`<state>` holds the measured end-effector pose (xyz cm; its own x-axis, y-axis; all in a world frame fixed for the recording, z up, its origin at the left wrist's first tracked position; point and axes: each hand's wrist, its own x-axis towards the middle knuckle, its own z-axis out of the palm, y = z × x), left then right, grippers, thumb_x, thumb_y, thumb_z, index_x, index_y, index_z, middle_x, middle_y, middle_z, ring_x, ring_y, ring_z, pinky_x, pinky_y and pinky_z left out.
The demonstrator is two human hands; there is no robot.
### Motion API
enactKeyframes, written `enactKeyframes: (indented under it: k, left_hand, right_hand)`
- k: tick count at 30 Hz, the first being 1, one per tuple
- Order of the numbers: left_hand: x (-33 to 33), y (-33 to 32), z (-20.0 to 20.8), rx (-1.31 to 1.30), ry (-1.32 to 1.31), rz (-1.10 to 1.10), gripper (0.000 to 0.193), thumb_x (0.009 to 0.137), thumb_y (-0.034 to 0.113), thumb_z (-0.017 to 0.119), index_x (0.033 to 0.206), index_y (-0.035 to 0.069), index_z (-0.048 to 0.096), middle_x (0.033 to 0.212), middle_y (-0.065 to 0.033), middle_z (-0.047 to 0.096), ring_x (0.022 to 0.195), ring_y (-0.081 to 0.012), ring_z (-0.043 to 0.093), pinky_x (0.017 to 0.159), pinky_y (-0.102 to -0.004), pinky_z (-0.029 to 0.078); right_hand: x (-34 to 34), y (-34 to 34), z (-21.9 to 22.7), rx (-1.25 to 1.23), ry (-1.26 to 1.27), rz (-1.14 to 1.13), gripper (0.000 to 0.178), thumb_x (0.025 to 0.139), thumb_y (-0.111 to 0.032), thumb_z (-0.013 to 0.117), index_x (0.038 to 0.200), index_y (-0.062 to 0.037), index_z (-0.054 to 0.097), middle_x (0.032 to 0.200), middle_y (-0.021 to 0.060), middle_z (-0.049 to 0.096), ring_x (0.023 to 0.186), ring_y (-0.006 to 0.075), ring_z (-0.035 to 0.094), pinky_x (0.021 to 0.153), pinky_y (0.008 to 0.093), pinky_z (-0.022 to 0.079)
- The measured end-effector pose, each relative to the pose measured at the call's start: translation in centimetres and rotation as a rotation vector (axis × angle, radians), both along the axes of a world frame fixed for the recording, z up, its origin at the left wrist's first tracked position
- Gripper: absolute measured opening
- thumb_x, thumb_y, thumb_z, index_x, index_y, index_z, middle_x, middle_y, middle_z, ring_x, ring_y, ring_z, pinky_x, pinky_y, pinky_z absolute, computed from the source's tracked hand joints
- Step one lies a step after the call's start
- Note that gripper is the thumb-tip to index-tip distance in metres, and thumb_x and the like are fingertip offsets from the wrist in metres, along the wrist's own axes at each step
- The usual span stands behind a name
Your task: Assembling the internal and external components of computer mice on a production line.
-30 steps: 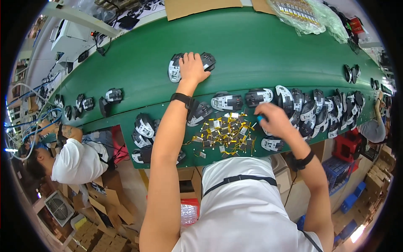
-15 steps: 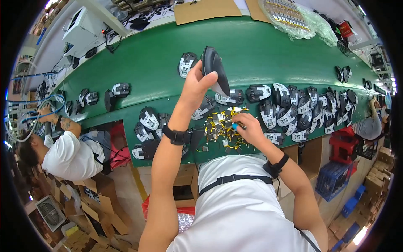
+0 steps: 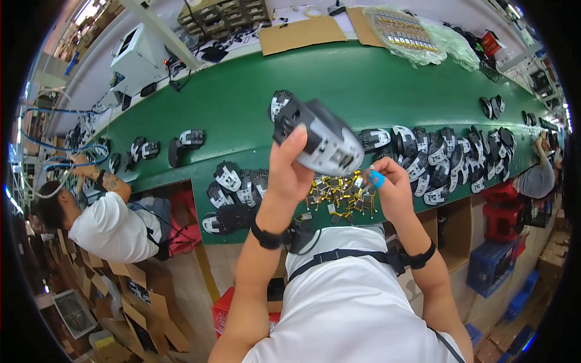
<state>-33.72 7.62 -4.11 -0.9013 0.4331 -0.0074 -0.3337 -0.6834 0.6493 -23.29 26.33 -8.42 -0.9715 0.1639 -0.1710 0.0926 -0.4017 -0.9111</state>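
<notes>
Head view: green work surface (image 3: 236,103) across the frame; two bare hands, apart from each other, near centre.
Left hand (image 3: 292,166): clamped on a grey-and-black computer mouse (image 3: 331,145), thumb on its near side.
Held mouse: frame centre, raised and tilted, pale underside showing.
Right hand (image 3: 393,186): right of centre, thumb and fingers drawn together, blue finger cover (image 3: 376,178) worn; just beside the mouse; cannot tell whether anything is pinched.
Yellow-wired parts (image 3: 327,190): heaped below the held mouse.
Other mice (image 3: 439,158): clustered right of centre.
</notes>
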Motion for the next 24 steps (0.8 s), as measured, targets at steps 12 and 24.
enactKeyframes:
  k: [12, 24]
  left_hand:
    - [4.7, 2.4, 2.6, 0.014, 0.132, 0.205, 0.055, 0.082, 0.031, 0.057, 0.120, -0.006, 0.047, 0.117, -0.0218, 0.053, 0.107, -0.0321, 0.056, 0.095, -0.0458, 0.046]
    - [5.7, 4.3, 2.3, -0.051, 0.395, 0.289, 0.063, 0.078, 0.042, 0.049, 0.126, 0.001, 0.041, 0.125, -0.0127, 0.045, 0.117, -0.0311, 0.047, 0.102, -0.0526, 0.037]
  right_hand:
    - [0.8, -2.5, 7.7, 0.174, 0.009, 0.129, 0.008, 0.080, -0.001, 0.062, 0.082, -0.0009, 0.054, 0.073, -0.0015, 0.055, 0.058, 0.0000, 0.046, 0.051, 0.0179, 0.038]
    - [-0.7, -2.0, 9.1, 0.089, -0.076, 0.083, 0.010, 0.071, 0.001, 0.060, 0.072, 0.0002, 0.050, 0.061, -0.0022, 0.050, 0.054, 0.0018, 0.044, 0.047, 0.0214, 0.036]
